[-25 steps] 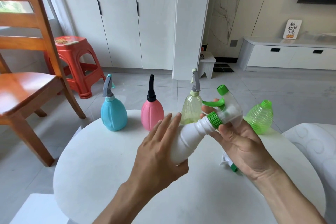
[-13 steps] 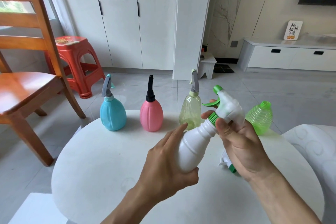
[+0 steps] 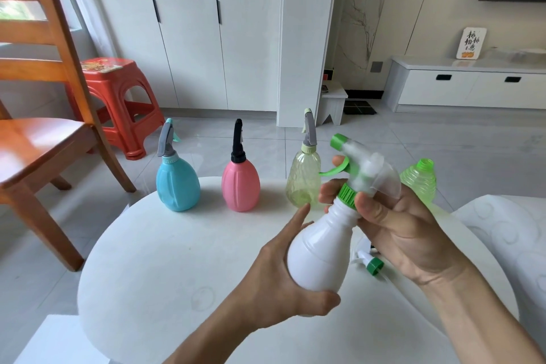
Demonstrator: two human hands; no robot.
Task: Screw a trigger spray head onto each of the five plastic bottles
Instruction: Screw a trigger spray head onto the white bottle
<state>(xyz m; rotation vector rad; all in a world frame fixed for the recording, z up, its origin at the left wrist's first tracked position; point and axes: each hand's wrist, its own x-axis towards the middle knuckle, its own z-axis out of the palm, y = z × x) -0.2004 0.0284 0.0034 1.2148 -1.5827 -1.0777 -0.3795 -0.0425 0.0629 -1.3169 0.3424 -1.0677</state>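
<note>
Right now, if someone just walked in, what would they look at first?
Probably the white bottle held up in the middle: the left hand grips its body while the right hand holds the green-collared spray head on its neck. Behind it, a blue bottle, a pink bottle and a clear yellowish bottle stand in a row on the white table.

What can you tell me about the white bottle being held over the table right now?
The white bottle is opaque, smooth plastic, pear-shaped with a round belly tapering to a narrow neck. It is held above the white table, tilted with its neck up and to the right. The left hand cups its belly from below. A spray head with clear body, green nozzle and green trigger sits on its neck, and the right hand pinches the ribbed green collar. How far it is screwed on cannot be seen.
</note>
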